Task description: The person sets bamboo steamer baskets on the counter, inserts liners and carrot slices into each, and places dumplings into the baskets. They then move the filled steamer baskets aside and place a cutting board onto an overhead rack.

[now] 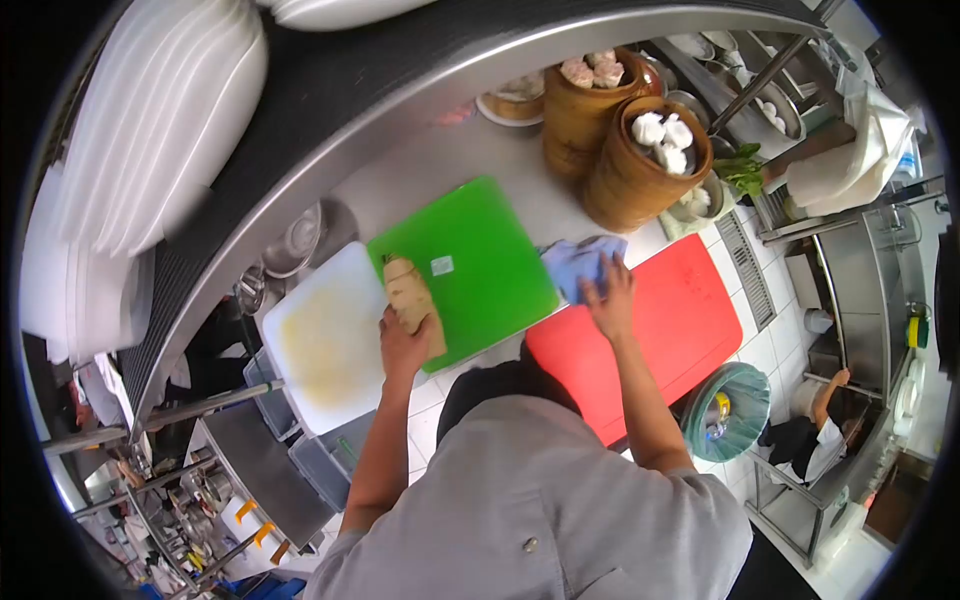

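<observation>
My left hand (pixel 403 345) is closed round the lower part of a tan, tapered bundle (pixel 407 290) with darker marks; its exact kind I cannot make out. The bundle lies over the left side of a green cutting board (pixel 485 270) that bears a small white label. Fingers of my right hand (pixel 610 298) grip the edge of a crumpled blue cloth (pixel 572 265), between the green board and a red cutting board (pixel 680 320). A white cutting board (pixel 325 345) with yellowish stains lies left of the green one.
Bamboo steamers (pixel 620 200) with dumplings stand at the back right of the steel counter (pixel 400 180). Stacked white dishes (pixel 160 130) fill the upper left shelf. A lined bin (pixel 740 400) stands below right. Another person (pixel 815 440) works at the far right.
</observation>
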The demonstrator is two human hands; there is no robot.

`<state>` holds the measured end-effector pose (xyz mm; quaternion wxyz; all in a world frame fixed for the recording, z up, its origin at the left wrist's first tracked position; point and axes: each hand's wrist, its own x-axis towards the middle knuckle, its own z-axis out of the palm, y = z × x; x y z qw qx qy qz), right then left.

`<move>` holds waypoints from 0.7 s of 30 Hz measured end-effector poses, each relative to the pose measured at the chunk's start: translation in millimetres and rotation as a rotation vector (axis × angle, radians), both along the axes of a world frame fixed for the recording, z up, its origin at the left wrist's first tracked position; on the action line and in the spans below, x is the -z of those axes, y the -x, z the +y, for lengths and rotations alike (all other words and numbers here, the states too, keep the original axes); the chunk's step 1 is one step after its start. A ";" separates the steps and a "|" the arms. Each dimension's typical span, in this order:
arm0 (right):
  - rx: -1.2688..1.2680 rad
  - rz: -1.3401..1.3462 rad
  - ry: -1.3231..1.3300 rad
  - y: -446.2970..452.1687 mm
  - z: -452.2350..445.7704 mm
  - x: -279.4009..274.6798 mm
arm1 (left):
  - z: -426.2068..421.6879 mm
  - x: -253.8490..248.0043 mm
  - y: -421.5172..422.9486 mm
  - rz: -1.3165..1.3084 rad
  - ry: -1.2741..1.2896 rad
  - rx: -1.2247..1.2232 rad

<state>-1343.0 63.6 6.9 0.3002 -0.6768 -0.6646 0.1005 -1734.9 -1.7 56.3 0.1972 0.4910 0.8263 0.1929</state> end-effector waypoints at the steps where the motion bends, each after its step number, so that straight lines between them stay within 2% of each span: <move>1: -0.032 -0.109 0.019 20.7 -7.6 -1.1 | 0.8 -8.3 -0.6 -0.010 0.034 0.028; 3: -0.061 -0.188 0.073 32.1 -2.8 -4.9 | 1.9 -22.9 1.2 -0.031 0.054 0.060; 5: -0.091 -0.249 0.301 28.1 20.9 1.7 | -1.9 -35.2 5.6 -0.214 0.002 0.018; 7: -0.052 -0.263 0.204 28.4 35.2 -2.9 | -11.5 -43.6 15.5 -0.278 -0.061 -0.038; 9: 0.071 -0.456 0.058 37.2 38.9 -16.7 | -28.8 -39.0 34.1 -0.344 -0.118 -0.112; 10: 0.099 -0.315 0.112 46.3 37.8 -35.4 | -41.9 -32.8 48.3 -0.347 -0.233 -0.149; 11: 0.100 -0.322 0.114 52.6 34.7 -35.4 | -54.3 -27.1 60.9 -0.348 -0.348 -0.182; 13: 0.099 0.050 0.338 62.5 23.7 -35.7 | -75.9 -29.5 82.9 -0.335 -0.337 -0.227; 14: 0.138 0.164 0.445 75.8 12.5 -31.5 | -84.3 -18.1 103.9 -0.291 -0.297 -0.186; 15: 0.152 0.160 0.444 85.9 1.8 -16.0 | -92.7 -6.6 122.9 -0.245 -0.257 -0.143; 16: 0.202 0.134 0.309 96.9 -7.0 12.0 | -99.9 4.5 139.1 -0.025 -0.109 -0.047; 17: 0.255 0.107 0.177 105.6 -17.2 28.9 | -105.3 5.1 144.2 -0.030 -0.108 -0.029; 19: 0.312 0.091 0.095 111.7 -19.0 36.7 | -106.0 -0.6 143.8 0.347 -0.230 0.015; 21: 0.284 0.201 0.161 95.6 -26.5 52.2 | -106.2 -17.0 150.0 0.314 -0.302 0.155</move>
